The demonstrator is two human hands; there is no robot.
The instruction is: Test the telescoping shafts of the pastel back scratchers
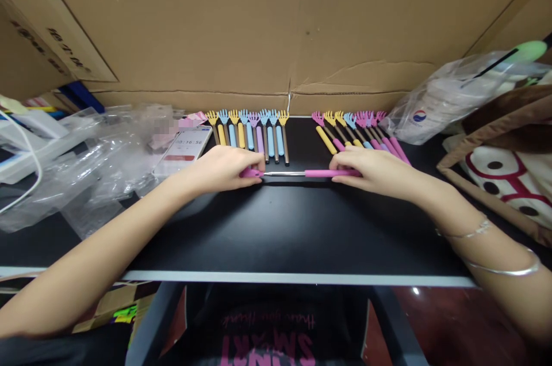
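A pink telescopic back scratcher [317,173] lies level between my two hands, its silver rod showing in the middle. My left hand [230,167] is closed round its pink head end, and the fingers hide most of the claw. At the other end my right hand [366,167] grips the pink handle. Just beyond my left hand stands a row of yellow, blue and purple back scratchers [270,138], claws pointing away. Past my right hand lies a second group of back scratchers [366,130] in pink, yellow and blue, some slanted.
Clear plastic bags [112,164] pile up at the left, next to a phone [185,147] showing a timer. On the right are a bagged cup [435,107] and a brown-edged cloth bag [500,164]. A cardboard wall [241,21] closes off the back of the black table [276,233].
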